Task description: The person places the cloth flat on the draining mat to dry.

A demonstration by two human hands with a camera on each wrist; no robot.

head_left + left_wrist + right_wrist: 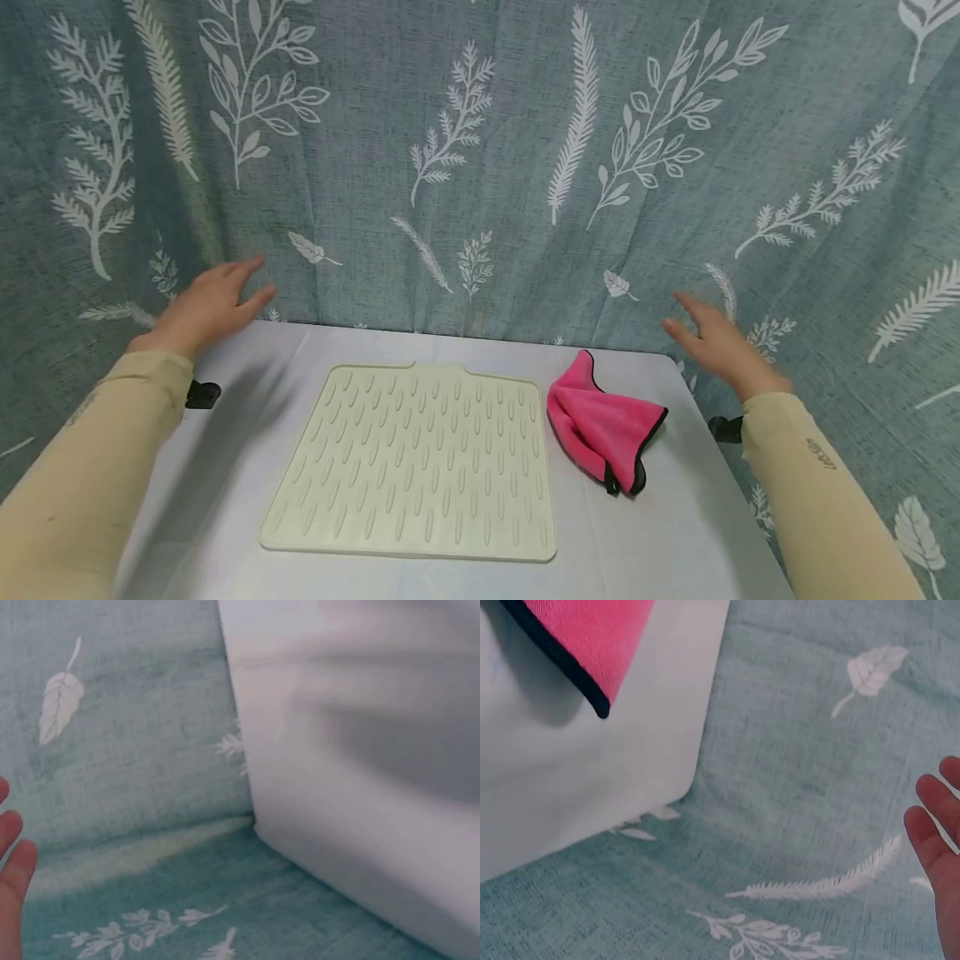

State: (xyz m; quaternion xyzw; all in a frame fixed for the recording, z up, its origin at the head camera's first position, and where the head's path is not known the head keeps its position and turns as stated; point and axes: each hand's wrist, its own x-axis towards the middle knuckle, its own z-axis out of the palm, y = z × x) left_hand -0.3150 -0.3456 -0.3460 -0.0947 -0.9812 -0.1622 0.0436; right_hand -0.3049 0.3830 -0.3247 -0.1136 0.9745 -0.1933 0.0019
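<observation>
On the white table lies a pale green ridged mat with a tab on its far edge. Right beside it, a crumpled pink cloth with black edging rests on the table; one corner of the cloth shows in the right wrist view. My left hand hovers over the table's far left corner, fingers extended and holding nothing. Past the right edge my right hand is raised in the air, its fingers apart from everything. Only fingertips of each hand appear in the wrist views.
A grey-green curtain with white leaf prints hangs behind and around the table. The table's far corners show in both wrist views. Dark wrist mounts sit below the cream sleeves.
</observation>
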